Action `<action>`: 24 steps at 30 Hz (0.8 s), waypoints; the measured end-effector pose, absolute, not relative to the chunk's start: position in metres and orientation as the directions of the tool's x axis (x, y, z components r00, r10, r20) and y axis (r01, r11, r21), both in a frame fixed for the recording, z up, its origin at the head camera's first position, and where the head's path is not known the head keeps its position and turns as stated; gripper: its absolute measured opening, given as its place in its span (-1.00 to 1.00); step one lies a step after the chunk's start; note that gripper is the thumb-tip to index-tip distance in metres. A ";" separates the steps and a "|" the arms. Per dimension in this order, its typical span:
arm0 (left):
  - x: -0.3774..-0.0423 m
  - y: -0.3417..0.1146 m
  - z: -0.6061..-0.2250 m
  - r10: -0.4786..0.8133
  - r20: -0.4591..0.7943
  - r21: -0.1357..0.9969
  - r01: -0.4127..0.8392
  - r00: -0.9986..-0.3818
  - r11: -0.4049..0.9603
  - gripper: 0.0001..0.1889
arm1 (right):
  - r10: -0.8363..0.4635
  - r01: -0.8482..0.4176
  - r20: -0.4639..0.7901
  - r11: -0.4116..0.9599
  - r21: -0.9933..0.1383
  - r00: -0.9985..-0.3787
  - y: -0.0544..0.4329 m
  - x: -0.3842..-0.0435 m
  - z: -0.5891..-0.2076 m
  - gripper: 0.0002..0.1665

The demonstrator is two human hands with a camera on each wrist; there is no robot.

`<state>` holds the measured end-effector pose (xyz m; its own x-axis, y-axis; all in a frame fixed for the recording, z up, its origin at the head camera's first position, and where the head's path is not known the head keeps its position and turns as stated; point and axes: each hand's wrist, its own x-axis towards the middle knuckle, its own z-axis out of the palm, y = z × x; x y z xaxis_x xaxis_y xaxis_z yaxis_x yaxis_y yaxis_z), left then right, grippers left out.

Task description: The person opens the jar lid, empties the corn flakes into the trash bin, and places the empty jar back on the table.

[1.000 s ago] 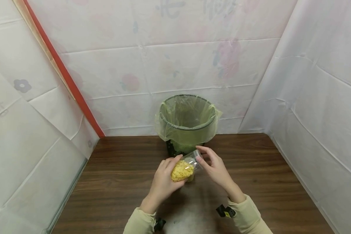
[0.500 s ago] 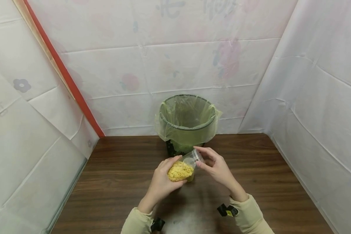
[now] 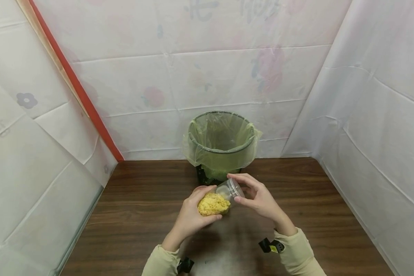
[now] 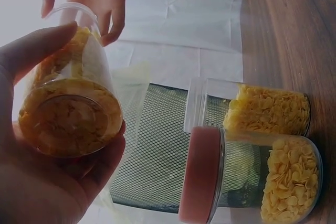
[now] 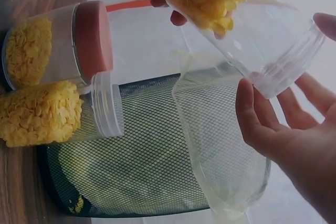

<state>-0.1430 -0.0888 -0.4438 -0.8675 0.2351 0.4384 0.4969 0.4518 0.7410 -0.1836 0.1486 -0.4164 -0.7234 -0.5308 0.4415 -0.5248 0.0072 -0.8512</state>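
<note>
A clear plastic jar partly filled with yellow flakes is tilted above the table, its ribbed end toward the upper right. My left hand grips the jar around its flake-filled base. With thumb and fingers on opposite sides, my right hand pinches the clear ribbed end; whether that is a lid or the threaded neck I cannot tell. Below, in both wrist views, stand a pink-lidded jar and another clear jar, both holding yellow flakes. In the head view these two are mostly hidden by my hands and the held jar.
Behind the jars stands a dark mesh bin lined with a pale yellow-green bag. It rests on a brown wood-grain table. White patterned sheets enclose the back and sides, with a red strip at left.
My right hand has shifted slightly right and down along with the jar's ribbed end. The jar is turned a little, and my left hand keeps its grip with only a small shift left.
</note>
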 end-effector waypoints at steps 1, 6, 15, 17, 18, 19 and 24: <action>-0.143 -0.089 -0.444 0.239 0.436 0.743 0.496 -0.868 0.449 -0.19 | -0.539 -0.528 0.444 0.002 -0.849 -0.716 0.149 -0.183 -0.416 -0.33; -0.141 -0.089 -0.443 0.249 0.409 0.755 0.479 -0.878 0.449 -0.19 | -0.572 -0.535 0.439 -0.001 -0.845 -0.692 0.153 -0.183 -0.413 -0.29; -0.140 -0.091 -0.444 0.269 0.340 0.810 0.426 -0.901 0.403 -0.25 | -0.599 -0.560 0.460 -0.022 -0.828 -0.656 0.155 -0.183 -0.412 -0.28; -0.139 -0.091 -0.444 0.277 0.344 0.815 0.431 -0.897 0.387 -0.26 | -0.606 -0.571 0.469 -0.029 -0.820 -0.642 0.156 -0.183 -0.412 -0.27; -0.139 -0.091 -0.445 0.278 0.341 0.819 0.429 -0.898 0.381 -0.26 | -0.609 -0.574 0.471 -0.032 -0.818 -0.638 0.156 -0.183 -0.412 -0.27; -0.139 -0.091 -0.445 0.280 0.344 0.819 0.432 -0.896 0.378 -0.26 | -0.611 -0.577 0.475 -0.036 -0.816 -0.633 0.156 -0.183 -0.412 -0.27; -0.140 -0.089 -0.445 0.247 0.350 0.811 0.424 -0.904 0.404 -0.24 | -0.594 -0.557 0.461 -0.025 -0.830 -0.660 0.155 -0.183 -0.412 -0.25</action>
<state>-0.1398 -0.0891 -0.4455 -0.9037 0.2472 0.3496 0.4240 0.4039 0.8106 -0.1829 0.1548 -0.4118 -0.6597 -0.5937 0.4609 -0.5573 -0.0250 -0.8299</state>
